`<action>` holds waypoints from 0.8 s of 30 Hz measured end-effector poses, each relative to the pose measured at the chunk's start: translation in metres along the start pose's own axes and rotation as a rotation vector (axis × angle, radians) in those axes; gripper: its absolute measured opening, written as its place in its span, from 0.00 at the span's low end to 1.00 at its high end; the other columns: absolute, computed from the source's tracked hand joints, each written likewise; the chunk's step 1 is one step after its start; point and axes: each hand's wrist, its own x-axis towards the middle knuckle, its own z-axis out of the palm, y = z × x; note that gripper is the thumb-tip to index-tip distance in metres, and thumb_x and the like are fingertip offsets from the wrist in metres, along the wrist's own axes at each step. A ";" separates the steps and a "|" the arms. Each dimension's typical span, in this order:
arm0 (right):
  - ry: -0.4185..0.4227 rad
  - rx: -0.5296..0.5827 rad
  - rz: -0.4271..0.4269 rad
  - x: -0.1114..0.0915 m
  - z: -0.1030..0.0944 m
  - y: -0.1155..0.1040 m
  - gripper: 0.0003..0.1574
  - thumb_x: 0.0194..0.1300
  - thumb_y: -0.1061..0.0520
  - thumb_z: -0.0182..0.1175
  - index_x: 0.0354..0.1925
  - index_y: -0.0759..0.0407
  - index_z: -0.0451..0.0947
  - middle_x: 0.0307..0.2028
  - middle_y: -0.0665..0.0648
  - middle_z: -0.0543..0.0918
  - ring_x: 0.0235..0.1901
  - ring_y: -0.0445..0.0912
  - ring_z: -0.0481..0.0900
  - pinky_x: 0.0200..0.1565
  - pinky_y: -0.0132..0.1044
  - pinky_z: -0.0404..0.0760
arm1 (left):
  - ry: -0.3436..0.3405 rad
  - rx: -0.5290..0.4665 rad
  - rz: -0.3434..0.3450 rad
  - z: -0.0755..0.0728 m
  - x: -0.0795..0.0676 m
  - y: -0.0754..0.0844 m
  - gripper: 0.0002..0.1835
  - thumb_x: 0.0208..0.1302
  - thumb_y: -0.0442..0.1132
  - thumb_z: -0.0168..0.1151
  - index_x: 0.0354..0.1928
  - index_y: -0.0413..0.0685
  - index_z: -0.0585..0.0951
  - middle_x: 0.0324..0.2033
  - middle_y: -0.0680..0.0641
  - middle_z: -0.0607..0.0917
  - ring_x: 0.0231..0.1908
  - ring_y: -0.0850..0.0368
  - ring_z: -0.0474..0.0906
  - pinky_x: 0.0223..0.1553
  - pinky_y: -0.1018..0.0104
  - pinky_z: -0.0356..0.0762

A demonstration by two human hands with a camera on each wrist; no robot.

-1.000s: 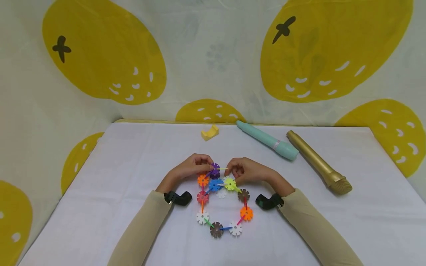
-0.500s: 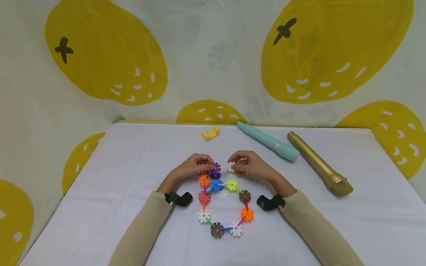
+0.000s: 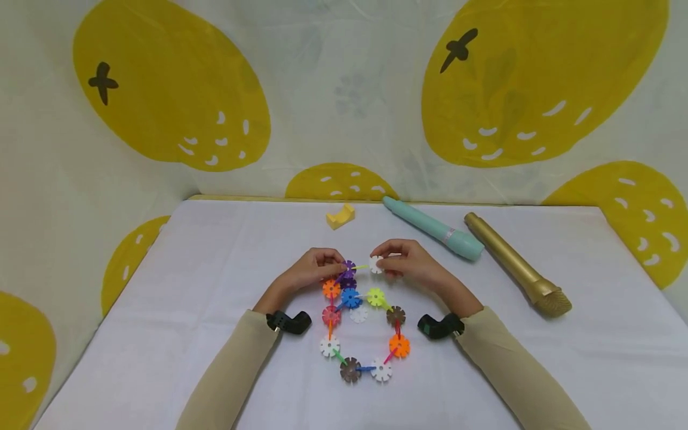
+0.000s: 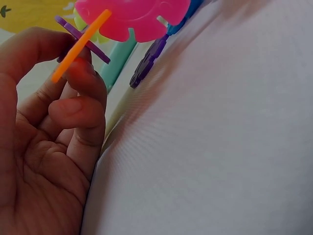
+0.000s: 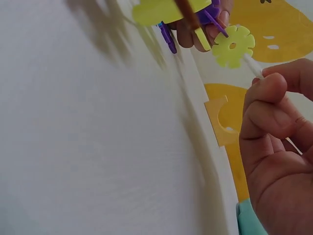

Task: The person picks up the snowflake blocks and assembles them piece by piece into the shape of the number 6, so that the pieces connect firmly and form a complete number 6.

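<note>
Several slotted snowflake discs are joined into a ring that lies on the white table, among them a brown disc (image 3: 350, 370) and an orange disc (image 3: 399, 346). My left hand (image 3: 313, 269) pinches a purple disc (image 3: 349, 269) at the upper left of this chain. From it a yellow-green disc (image 5: 234, 46), edge-on in the head view, extends to the right. A white disc (image 3: 376, 264) is slotted into its other side, and my right hand (image 3: 411, 261) pinches that white disc. In the left wrist view an orange disc (image 4: 80, 46) crosses the purple one, partly hiding it.
A dark purple disc (image 3: 349, 284) and a white disc (image 3: 358, 315) lie near and inside the ring. Behind are a yellow curved block (image 3: 340, 216), a mint-green microphone (image 3: 432, 227) and a gold microphone (image 3: 516, 264). A fruit-print cloth (image 3: 344, 77) hangs at the back.
My right hand has brought the white disc into view at the end of the yellow-green disc, then shifted slightly up and right. My left hand keeps its pinch, nearly still.
</note>
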 end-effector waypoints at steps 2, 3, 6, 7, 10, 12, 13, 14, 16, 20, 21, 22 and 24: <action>-0.012 0.006 -0.006 -0.001 0.000 -0.001 0.16 0.66 0.60 0.62 0.50 0.67 0.79 0.32 0.57 0.80 0.22 0.43 0.74 0.26 0.32 0.75 | 0.005 0.006 -0.003 0.000 0.000 0.000 0.08 0.67 0.34 0.59 0.41 0.34 0.80 0.27 0.54 0.81 0.27 0.61 0.72 0.31 0.73 0.72; -0.018 0.008 -0.008 -0.001 0.001 -0.002 0.17 0.66 0.60 0.61 0.51 0.67 0.79 0.32 0.57 0.80 0.22 0.43 0.74 0.27 0.32 0.75 | 0.007 0.006 -0.004 0.000 0.000 0.000 0.08 0.67 0.33 0.59 0.41 0.33 0.80 0.27 0.54 0.81 0.27 0.61 0.72 0.31 0.73 0.72; -0.019 0.011 0.001 -0.001 0.002 -0.002 0.18 0.67 0.60 0.61 0.52 0.68 0.79 0.31 0.56 0.80 0.22 0.43 0.74 0.27 0.32 0.75 | 0.004 0.005 -0.008 0.000 0.000 -0.001 0.08 0.67 0.33 0.58 0.42 0.33 0.80 0.27 0.54 0.80 0.27 0.60 0.72 0.31 0.73 0.72; -0.018 0.008 0.005 -0.001 0.003 -0.003 0.18 0.67 0.60 0.61 0.52 0.68 0.79 0.30 0.56 0.80 0.22 0.43 0.74 0.27 0.32 0.75 | 0.004 0.007 -0.007 0.000 0.001 -0.001 0.08 0.67 0.33 0.58 0.42 0.33 0.80 0.27 0.54 0.80 0.27 0.60 0.72 0.31 0.73 0.72; -0.010 0.001 0.030 0.000 0.003 -0.002 0.18 0.68 0.60 0.60 0.53 0.69 0.78 0.27 0.57 0.80 0.22 0.43 0.73 0.27 0.32 0.74 | 0.001 0.010 -0.005 0.000 0.002 -0.003 0.08 0.67 0.34 0.59 0.41 0.34 0.80 0.27 0.54 0.81 0.27 0.61 0.72 0.31 0.73 0.72; -0.006 0.002 0.040 0.000 0.003 -0.001 0.19 0.68 0.59 0.61 0.53 0.69 0.78 0.25 0.57 0.80 0.22 0.43 0.73 0.27 0.32 0.74 | 0.000 0.016 0.000 0.000 0.003 -0.004 0.08 0.67 0.35 0.60 0.41 0.35 0.80 0.28 0.53 0.81 0.27 0.61 0.73 0.31 0.73 0.72; -0.003 0.002 0.042 0.000 0.002 -0.001 0.19 0.68 0.59 0.61 0.53 0.68 0.78 0.24 0.57 0.80 0.22 0.43 0.73 0.27 0.32 0.74 | -0.002 0.018 0.002 0.000 0.004 -0.004 0.08 0.67 0.35 0.60 0.41 0.35 0.81 0.28 0.53 0.81 0.27 0.61 0.73 0.31 0.73 0.72; -0.006 0.000 0.038 -0.001 0.002 0.000 0.19 0.68 0.59 0.61 0.53 0.68 0.78 0.24 0.57 0.80 0.22 0.43 0.74 0.27 0.32 0.74 | -0.005 0.018 0.003 0.000 0.004 -0.004 0.08 0.67 0.35 0.60 0.40 0.35 0.81 0.28 0.53 0.81 0.28 0.61 0.73 0.31 0.73 0.73; -0.006 0.006 0.032 -0.001 0.003 0.000 0.19 0.67 0.58 0.61 0.53 0.67 0.79 0.25 0.56 0.81 0.22 0.43 0.74 0.28 0.32 0.74 | -0.009 0.021 0.005 0.000 0.004 -0.004 0.08 0.67 0.36 0.60 0.41 0.36 0.81 0.28 0.53 0.81 0.28 0.61 0.73 0.31 0.73 0.72; -0.001 0.021 0.020 -0.001 0.004 0.001 0.18 0.67 0.61 0.62 0.53 0.69 0.79 0.26 0.56 0.83 0.22 0.43 0.75 0.28 0.32 0.75 | -0.014 0.032 0.008 0.001 0.003 -0.002 0.09 0.68 0.37 0.60 0.41 0.36 0.81 0.28 0.53 0.82 0.29 0.61 0.73 0.32 0.73 0.72; 0.005 0.029 0.023 -0.001 0.005 0.001 0.18 0.67 0.61 0.62 0.53 0.69 0.79 0.26 0.56 0.83 0.22 0.42 0.76 0.28 0.32 0.76 | -0.015 0.035 0.009 0.000 0.002 -0.002 0.09 0.68 0.37 0.60 0.41 0.36 0.81 0.28 0.53 0.82 0.29 0.61 0.73 0.32 0.73 0.72; 0.007 0.031 0.022 0.000 0.006 0.001 0.18 0.67 0.62 0.62 0.53 0.70 0.79 0.26 0.56 0.83 0.22 0.42 0.76 0.27 0.32 0.76 | -0.015 0.037 0.010 0.000 0.002 -0.002 0.09 0.68 0.37 0.60 0.41 0.36 0.81 0.29 0.53 0.82 0.29 0.60 0.73 0.33 0.73 0.72; 0.003 0.033 0.016 0.000 0.007 0.000 0.18 0.66 0.63 0.61 0.53 0.71 0.79 0.27 0.56 0.83 0.21 0.42 0.76 0.27 0.31 0.76 | -0.019 0.041 0.014 0.000 0.001 -0.003 0.09 0.68 0.36 0.59 0.41 0.36 0.81 0.28 0.53 0.82 0.29 0.61 0.73 0.32 0.73 0.73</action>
